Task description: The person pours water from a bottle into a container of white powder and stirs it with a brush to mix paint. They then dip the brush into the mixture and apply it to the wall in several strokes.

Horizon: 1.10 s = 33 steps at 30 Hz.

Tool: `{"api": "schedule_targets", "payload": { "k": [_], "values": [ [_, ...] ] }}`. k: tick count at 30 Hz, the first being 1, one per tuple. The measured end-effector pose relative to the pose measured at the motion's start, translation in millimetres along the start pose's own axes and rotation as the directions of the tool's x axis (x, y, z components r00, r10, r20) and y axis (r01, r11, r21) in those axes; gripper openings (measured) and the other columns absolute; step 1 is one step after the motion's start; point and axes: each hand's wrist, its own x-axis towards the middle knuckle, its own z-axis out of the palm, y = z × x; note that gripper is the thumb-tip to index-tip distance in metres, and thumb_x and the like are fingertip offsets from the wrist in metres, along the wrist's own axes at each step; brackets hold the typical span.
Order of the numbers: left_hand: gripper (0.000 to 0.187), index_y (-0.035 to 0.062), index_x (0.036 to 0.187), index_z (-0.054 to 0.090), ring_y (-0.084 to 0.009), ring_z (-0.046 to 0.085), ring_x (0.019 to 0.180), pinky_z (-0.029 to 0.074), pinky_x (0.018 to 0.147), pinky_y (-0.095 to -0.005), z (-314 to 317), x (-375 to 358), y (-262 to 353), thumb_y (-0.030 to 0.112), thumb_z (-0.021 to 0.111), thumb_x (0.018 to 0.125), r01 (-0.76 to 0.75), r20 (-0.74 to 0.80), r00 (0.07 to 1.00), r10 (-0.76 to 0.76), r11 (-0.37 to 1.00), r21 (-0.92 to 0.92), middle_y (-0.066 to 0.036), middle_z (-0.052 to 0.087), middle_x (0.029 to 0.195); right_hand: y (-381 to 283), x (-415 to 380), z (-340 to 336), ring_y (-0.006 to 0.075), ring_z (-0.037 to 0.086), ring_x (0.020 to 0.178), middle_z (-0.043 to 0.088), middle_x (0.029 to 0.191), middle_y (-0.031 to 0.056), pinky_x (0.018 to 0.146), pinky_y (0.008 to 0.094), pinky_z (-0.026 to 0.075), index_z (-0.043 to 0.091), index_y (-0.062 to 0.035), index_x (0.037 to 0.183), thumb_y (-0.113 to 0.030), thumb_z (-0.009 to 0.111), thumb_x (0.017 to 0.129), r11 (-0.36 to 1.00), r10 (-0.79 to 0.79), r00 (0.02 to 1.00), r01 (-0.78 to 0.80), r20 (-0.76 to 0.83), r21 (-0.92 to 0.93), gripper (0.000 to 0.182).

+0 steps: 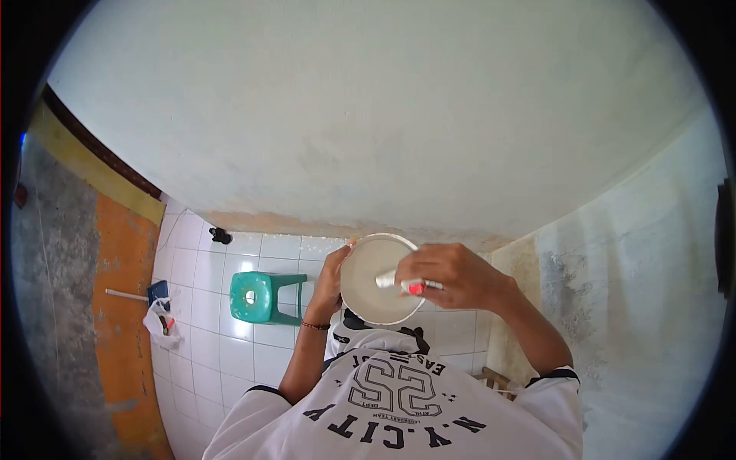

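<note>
Against the pale wall (368, 115), a round white bowl (368, 287) of white paste.

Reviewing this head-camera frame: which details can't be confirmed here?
- White bucket: contents unclear; its inside looks uniformly white, partly covered by the right hand.
- Red-marked tool: type unclear, mostly inside the right hand's fist.
- Left hand: fingers hidden behind the bucket rim.
- Plastic bag on the floor: contents too small.

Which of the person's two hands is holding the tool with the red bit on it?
The right hand holds it: its fingers wrap the tool over the white bowl. The left hand only grips the bowl's rim.
</note>
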Motion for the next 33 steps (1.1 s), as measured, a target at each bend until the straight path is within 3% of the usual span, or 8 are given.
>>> {"api": "schedule_targets", "payload": {
  "k": [2,6,10,13,14,17,27,33],
  "values": [
    [0.040,0.0000,0.120,0.063,-0.0117,0.064,0.095,0.053,0.081,-0.0287,-18.0,8.0,5.1,0.036,0.049,0.107,0.011,0.043,0.999,-0.013,0.999,0.044,-0.004,0.068,0.105,5.2,20.5,8.6,0.0268,0.068,0.091,0.071,0.103,0.0045,0.079,0.0391,0.057,0.069,-0.0091,0.107,-0.009,0.074,0.080,0.996,0.058,0.998,-0.060,-0.033,-0.060,0.027],
    [0.043,-0.0014,0.123,0.062,-0.0136,0.063,0.102,0.052,0.087,-0.0299,-36.2,20.8,18.3,0.037,0.049,0.107,0.058,0.045,0.998,-0.054,0.994,-0.093,-0.007,0.066,0.112,4.0,47.2,46.1,0.0253,0.068,0.092,0.071,0.103,0.0036,0.078,0.0382,0.058,0.069,-0.0098,0.106,-0.011,0.077,0.081,0.997,0.000,0.991,-0.010,-0.136,-0.073,0.027],
    [0.050,-0.0041,0.130,0.058,-0.0162,0.062,0.110,0.050,0.092,-0.0292,-63.7,32.5,22.1,0.039,0.050,0.106,-0.010,0.035,0.999,0.011,1.000,-0.029,-0.010,0.065,0.119,-9.7,50.4,47.3,0.0245,0.070,0.086,0.073,0.100,0.0047,0.075,0.0364,0.058,0.071,-0.0090,0.102,-0.015,0.078,0.087,0.967,0.219,0.973,-0.207,-0.067,0.149,0.018],
    [0.055,-0.0060,0.135,0.056,-0.0172,0.061,0.114,0.049,0.095,-0.0289,-69.0,37.3,29.1,0.040,0.051,0.106,-0.021,0.032,0.999,0.020,1.000,0.014,-0.012,0.065,0.123,-5.6,46.5,34.8,0.0236,0.071,0.084,0.073,0.098,0.0056,0.074,0.0335,0.057,0.071,-0.0079,0.100,-0.012,0.080,0.085,0.919,0.350,0.918,-0.298,-0.185,0.259,0.018],
    [0.056,-0.0066,0.136,0.055,-0.0175,0.060,0.114,0.048,0.096,-0.0289,-69.0,39.1,32.7,0.040,0.051,0.106,-0.025,0.031,0.999,0.024,0.999,0.031,-0.013,0.065,0.124,-4.1,48.9,26.2,0.0202,0.071,0.082,0.074,0.097,0.0066,0.074,0.0309,0.057,0.073,-0.0032,0.096,-0.014,0.076,0.090,0.948,0.298,0.924,-0.256,-0.241,0.190,0.012],
    [0.057,-0.0082,0.134,0.056,-0.0168,0.060,0.114,0.047,0.097,-0.0287,-52.2,35.7,50.5,0.040,0.051,0.106,-0.075,0.011,0.997,0.074,0.988,0.132,-0.013,0.065,0.124,-6.1,54.1,12.0,0.0191,0.072,0.082,0.074,0.097,0.0080,0.073,0.0303,0.058,0.072,-0.0023,0.097,-0.012,0.076,0.090,0.913,0.382,0.860,-0.295,-0.337,0.282,0.013],
    [0.049,-0.0069,0.132,0.059,-0.0155,0.060,0.113,0.045,0.098,-0.0277,-41.3,36.5,74.2,0.033,0.048,0.107,-0.068,0.054,0.997,0.059,0.982,0.179,-0.011,0.066,0.122,0.7,65.8,39.0,0.0255,0.068,0.079,0.072,0.092,0.0114,0.070,0.0348,0.053,0.072,-0.0022,0.100,-0.029,0.076,0.092,0.869,0.453,0.889,-0.425,-0.064,0.256,0.028],
    [0.048,-0.0074,0.134,0.058,-0.0163,0.059,0.114,0.044,0.100,-0.0285,-50.9,40.5,68.0,0.031,0.048,0.107,-0.074,0.050,0.997,0.067,0.983,0.168,-0.013,0.066,0.124,3.8,72.1,41.1,0.0274,0.067,0.079,0.072,0.092,0.0092,0.070,0.0367,0.052,0.072,-0.0045,0.100,-0.030,0.075,0.093,0.887,0.398,0.917,-0.376,-0.030,0.268,0.026]
  ]
}}
